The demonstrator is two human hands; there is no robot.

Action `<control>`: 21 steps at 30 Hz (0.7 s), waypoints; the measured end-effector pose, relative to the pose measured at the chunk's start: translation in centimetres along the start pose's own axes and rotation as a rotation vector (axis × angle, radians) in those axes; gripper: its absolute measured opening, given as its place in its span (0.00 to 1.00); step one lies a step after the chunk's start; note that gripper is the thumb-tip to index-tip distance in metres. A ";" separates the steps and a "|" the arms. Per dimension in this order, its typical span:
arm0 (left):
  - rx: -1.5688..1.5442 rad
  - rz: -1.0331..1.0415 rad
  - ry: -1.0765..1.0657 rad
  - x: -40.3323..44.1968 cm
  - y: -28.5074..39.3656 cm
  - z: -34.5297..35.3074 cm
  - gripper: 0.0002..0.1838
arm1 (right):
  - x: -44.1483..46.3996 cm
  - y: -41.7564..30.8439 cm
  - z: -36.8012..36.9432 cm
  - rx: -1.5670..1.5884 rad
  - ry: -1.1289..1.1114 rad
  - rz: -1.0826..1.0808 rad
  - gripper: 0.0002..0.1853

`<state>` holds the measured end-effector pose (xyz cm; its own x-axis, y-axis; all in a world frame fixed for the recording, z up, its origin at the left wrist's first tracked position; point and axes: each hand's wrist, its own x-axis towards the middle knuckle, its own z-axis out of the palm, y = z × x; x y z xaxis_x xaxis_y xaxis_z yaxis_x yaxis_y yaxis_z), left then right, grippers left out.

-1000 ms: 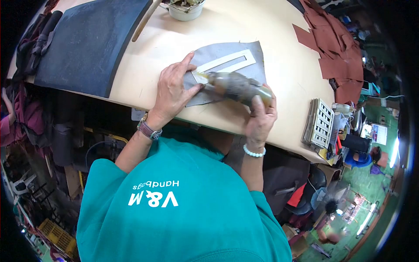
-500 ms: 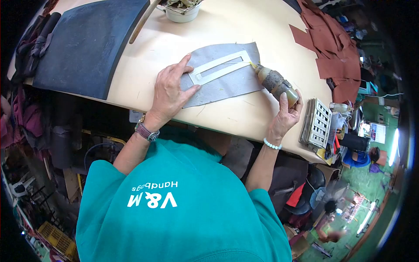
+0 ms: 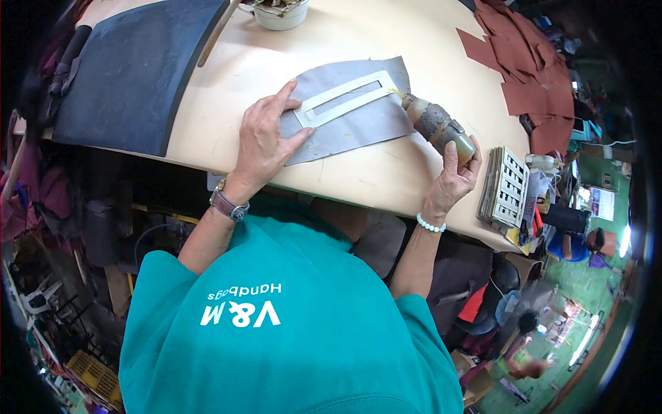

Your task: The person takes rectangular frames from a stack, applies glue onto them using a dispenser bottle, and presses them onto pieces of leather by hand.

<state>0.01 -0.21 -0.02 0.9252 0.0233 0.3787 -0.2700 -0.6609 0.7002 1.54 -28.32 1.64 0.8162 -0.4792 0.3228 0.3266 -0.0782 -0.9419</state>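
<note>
A grey, leaf-shaped piece of material (image 3: 358, 131) lies flat on the table. On top of it is a white slotted template (image 3: 345, 103), a long frame with a narrow opening. My left hand (image 3: 265, 134) rests at the template's left end, thumb and fingers spread and touching its corners and the grey piece. My right hand (image 3: 455, 172) grips the base of a squeeze bottle (image 3: 438, 126), brownish and wrapped in worn tape. The bottle is tilted, its thin yellowish nozzle pointing at the right end of the template. Whether the tip touches it I cannot tell.
A dark board (image 3: 131, 76) lies at the left, with a wooden stick (image 3: 217, 34) along its edge. A white pot (image 3: 281, 16) stands at the back. Reddish-brown cut pieces (image 3: 531, 83) cover the right side. A stack of slotted plates (image 3: 503, 186) sits near the right edge.
The view has shifted slightly, so the grey piece and template appear a little higher. The bottle's nozzle has moved slightly along the template's right end. Both hands keep their hold.
</note>
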 end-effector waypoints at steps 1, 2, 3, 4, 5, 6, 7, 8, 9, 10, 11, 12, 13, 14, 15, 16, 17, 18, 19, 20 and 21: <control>-0.005 0.001 0.001 0.0 0.0 0.0 0.41 | 0.0 0.2 -0.1 -0.019 -0.013 0.004 0.24; -0.010 0.002 0.001 0.0 0.0 0.0 0.40 | -0.1 0.3 -0.1 -0.037 -0.027 0.009 0.24; -0.015 0.004 0.003 0.0 0.0 0.0 0.39 | -0.1 0.4 -0.1 -0.055 -0.041 0.012 0.24; -0.006 0.013 0.006 0.1 0.1 0.1 0.39 | -0.2 0.2 0.1 -0.024 -0.058 0.042 0.24; 0.003 0.022 0.009 0.1 0.0 0.2 0.38 | -0.5 -0.3 0.3 0.008 -0.074 0.073 0.24; 0.012 0.033 0.012 0.1 0.0 0.2 0.38 | -1.0 -0.6 0.6 0.039 -0.089 0.102 0.24; 0.002 0.025 0.013 0.1 0.0 0.2 0.37 | -1.5 -0.6 0.6 0.019 -0.117 0.093 0.24; -0.007 0.016 0.014 0.1 0.1 0.3 0.35 | -2.0 -0.6 0.6 -0.001 -0.145 0.085 0.24; -0.015 0.006 0.015 0.1 0.1 0.2 0.34 | -2.5 -0.6 0.7 -0.019 -0.175 0.078 0.24; -0.022 0.015 0.017 0.1 0.0 0.2 0.32 | -3.0 -0.7 0.8 -0.019 -0.203 0.087 0.25; -0.030 0.024 0.018 0.2 -0.1 0.2 0.29 | -3.6 -0.8 1.0 -0.021 -0.229 0.096 0.25; -0.039 0.034 0.020 0.1 -0.3 0.2 0.27 | -4.4 -1.0 1.1 -0.022 -0.255 0.104 0.25; -0.048 0.027 0.014 0.0 -0.4 0.2 0.26 | -5.2 -1.4 1.4 -0.041 -0.280 0.095 0.25; -0.057 0.022 0.008 -0.1 -0.5 0.2 0.26 | -5.9 -2.0 1.9 -0.040 -0.298 0.107 0.26; -0.066 0.020 0.002 -0.1 -0.6 0.1 0.25 | -6.7 -2.1 2.2 -0.055 -0.317 0.101 0.26; -0.087 -0.011 -0.009 -0.1 -0.7 -0.1 0.24 | -7.3 -2.1 2.4 -0.070 -0.329 0.093 0.26; -0.113 -0.034 -0.026 -0.1 -0.7 -0.2 0.24 | -7.8 -2.2 2.7 -0.014 -0.337 0.145 0.25; -0.150 -0.048 -0.049 0.0 -0.6 -0.2 0.24 | -8.0 -2.7 3.1 -0.055 -0.343 0.169 0.25; -0.185 -0.063 -0.019 -0.1 -0.7 0.1 0.24 | -8.0 -2.7 3.2 0.015 -0.345 0.231 0.24; -0.234 -0.069 0.003 -0.1 -1.1 0.5 0.24 | -7.7 -2.6 3.2 0.079 -0.336 0.280 0.24; -0.212 -0.056 -0.007 -0.2 -1.6 0.6 0.24 | -7.3 -2.4 3.1 0.192 -0.302 0.350 0.23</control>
<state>0.38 0.41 -1.61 0.9419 0.0498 0.3322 -0.2677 -0.4862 0.8318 -3.71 -21.95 1.86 0.9847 -0.1714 0.0297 0.0674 0.2182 -0.9736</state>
